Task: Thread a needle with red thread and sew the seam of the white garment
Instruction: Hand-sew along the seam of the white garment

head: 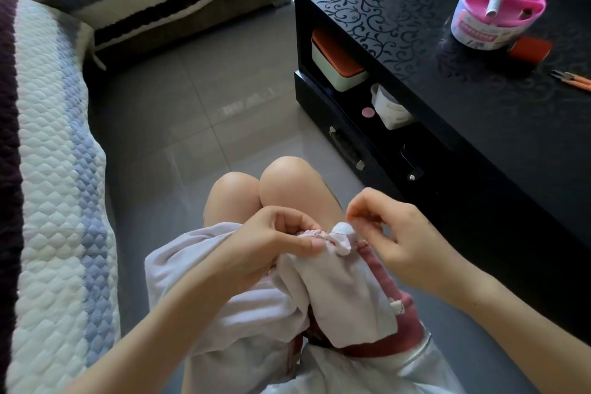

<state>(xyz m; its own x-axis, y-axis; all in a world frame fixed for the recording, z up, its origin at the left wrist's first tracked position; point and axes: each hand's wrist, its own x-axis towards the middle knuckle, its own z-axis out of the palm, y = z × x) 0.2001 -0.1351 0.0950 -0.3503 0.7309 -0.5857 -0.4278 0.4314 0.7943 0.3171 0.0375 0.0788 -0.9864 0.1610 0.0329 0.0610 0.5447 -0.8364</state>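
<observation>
The white garment [339, 291] lies bunched over my lap. My left hand [275, 243] grips a gathered fold of it, thumb pressed on the seam, where small red stitches show. My right hand [393, 230] hovers just right of that fold, thumb and forefinger pinched together near the cloth's tip; the needle and thread between them are too thin to make out. A red thread spool [529, 48] lies on the black table by a pink sewing kit [495, 14].
The black patterned table [447, 99] stands at my right, with orange-handled snips [572, 78] near its edge and boxes on its lower shelf. A quilted sofa [54, 169] runs along my left. Grey floor tiles [198, 112] lie ahead of my knees.
</observation>
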